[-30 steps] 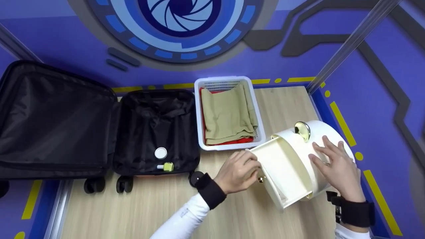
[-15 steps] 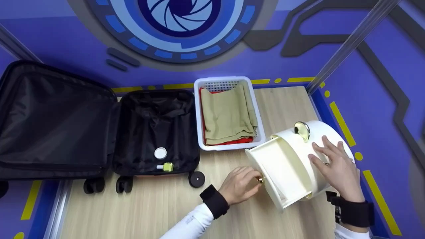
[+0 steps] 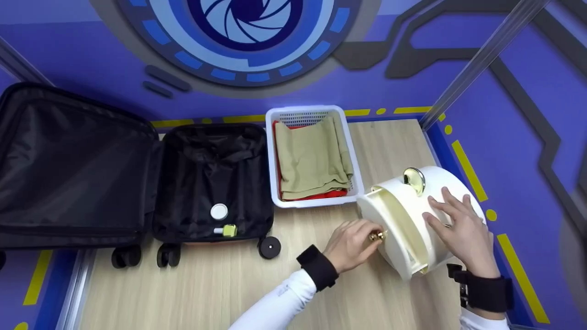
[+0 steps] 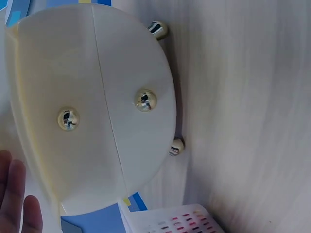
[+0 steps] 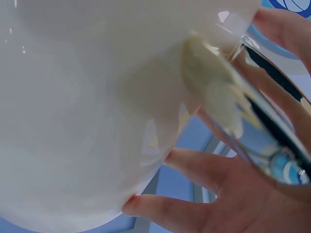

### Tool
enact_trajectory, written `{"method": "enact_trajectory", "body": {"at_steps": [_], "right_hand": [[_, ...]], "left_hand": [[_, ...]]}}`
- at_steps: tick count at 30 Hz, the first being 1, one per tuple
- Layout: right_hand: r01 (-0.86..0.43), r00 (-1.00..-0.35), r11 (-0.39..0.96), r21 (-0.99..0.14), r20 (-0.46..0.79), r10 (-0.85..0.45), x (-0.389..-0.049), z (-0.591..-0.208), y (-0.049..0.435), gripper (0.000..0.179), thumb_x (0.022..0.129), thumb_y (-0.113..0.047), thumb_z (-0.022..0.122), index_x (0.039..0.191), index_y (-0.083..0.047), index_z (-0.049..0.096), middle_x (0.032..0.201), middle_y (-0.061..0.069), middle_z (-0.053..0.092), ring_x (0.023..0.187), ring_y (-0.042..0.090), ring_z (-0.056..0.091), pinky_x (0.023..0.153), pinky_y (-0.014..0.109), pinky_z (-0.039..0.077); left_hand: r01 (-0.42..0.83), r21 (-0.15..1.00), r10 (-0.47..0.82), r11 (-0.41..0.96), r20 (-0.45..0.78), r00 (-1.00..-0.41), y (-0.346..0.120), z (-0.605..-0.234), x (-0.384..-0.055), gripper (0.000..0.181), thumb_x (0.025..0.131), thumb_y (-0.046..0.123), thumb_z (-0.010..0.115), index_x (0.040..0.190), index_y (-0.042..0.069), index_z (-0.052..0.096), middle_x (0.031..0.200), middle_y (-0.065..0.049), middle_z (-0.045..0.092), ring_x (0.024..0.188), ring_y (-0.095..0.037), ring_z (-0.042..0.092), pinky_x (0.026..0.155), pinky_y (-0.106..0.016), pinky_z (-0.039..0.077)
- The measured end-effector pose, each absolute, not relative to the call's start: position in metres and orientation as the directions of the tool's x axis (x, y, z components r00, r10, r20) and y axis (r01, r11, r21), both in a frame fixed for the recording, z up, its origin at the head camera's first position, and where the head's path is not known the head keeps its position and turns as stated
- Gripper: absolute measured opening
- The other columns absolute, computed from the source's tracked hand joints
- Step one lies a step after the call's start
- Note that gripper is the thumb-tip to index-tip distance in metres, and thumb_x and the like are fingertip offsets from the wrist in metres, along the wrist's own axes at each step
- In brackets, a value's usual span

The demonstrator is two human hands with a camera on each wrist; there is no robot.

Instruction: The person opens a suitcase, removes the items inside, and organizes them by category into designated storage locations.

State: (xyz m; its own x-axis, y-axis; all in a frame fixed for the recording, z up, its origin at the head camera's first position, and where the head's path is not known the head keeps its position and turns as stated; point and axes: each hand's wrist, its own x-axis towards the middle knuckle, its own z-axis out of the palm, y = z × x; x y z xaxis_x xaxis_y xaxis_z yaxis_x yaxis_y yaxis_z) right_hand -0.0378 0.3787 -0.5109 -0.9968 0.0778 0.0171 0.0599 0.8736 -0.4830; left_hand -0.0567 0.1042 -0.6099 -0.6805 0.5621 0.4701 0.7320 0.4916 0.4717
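Note:
A rounded white drawer box (image 3: 440, 192) with gold fittings stands at the right of the table in the head view. Its drawer front (image 3: 387, 224) juts a little from the body, leaving a narrow gap. My left hand (image 3: 351, 243) has thumb and fingers at a gold drawer knob (image 3: 377, 236). In the left wrist view, two round knobs (image 4: 145, 100) show on the box front, with fingertips (image 4: 31, 213) at the lower left. Fingers spread, my right hand (image 3: 465, 229) rests on the curved top, behind a gold handle (image 3: 415, 181); the right wrist view shows its fingertips (image 5: 131, 204) touching the shell.
A white plastic basket (image 3: 269, 160) with folded khaki cloth (image 3: 312, 158) over red cloth stands behind the left hand. At left lies an open black suitcase (image 3: 202, 178); inside are a round white disc (image 3: 219, 211) and a small yellow-green bottle-like item (image 3: 227, 230).
My left hand has moved from the drawer front's upper edge down to the knob, then rightward. The drawer has slid most of the way into the box. My right hand has stayed in place.

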Motion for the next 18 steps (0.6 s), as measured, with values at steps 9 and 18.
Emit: {"method": "enact_trajectory", "body": {"at_steps": [9,18], "right_hand": [[0.071,-0.996,0.881,-0.467,0.01,0.086,-0.038,-0.512,0.377,0.055,0.104,-0.039,0.079,0.148,-0.007,0.072,0.173,0.025,0.048,0.161,0.069,0.031,0.099,0.091,0.047],[0.082,-0.995,0.879,-0.47,0.007,0.097,-0.038,-0.511,0.376,0.055,0.105,-0.042,0.078,0.149,-0.009,0.072,0.173,0.024,0.049,0.162,0.068,0.031,0.096,0.092,0.046]], "left_hand": [[0.729,0.453,0.676,0.512,0.311,-0.668,0.126,-0.605,-0.056,0.06,0.104,0.019,0.074,0.162,0.013,0.057,0.146,-0.004,0.071,0.124,-0.014,0.074,0.103,-0.023,0.059],[0.649,0.566,0.625,0.509,0.274,-0.73,0.122,-0.619,-0.059,0.06,0.1,0.014,0.075,0.158,0.014,0.057,0.15,-0.003,0.07,0.125,-0.013,0.073,0.105,-0.023,0.058]]}}
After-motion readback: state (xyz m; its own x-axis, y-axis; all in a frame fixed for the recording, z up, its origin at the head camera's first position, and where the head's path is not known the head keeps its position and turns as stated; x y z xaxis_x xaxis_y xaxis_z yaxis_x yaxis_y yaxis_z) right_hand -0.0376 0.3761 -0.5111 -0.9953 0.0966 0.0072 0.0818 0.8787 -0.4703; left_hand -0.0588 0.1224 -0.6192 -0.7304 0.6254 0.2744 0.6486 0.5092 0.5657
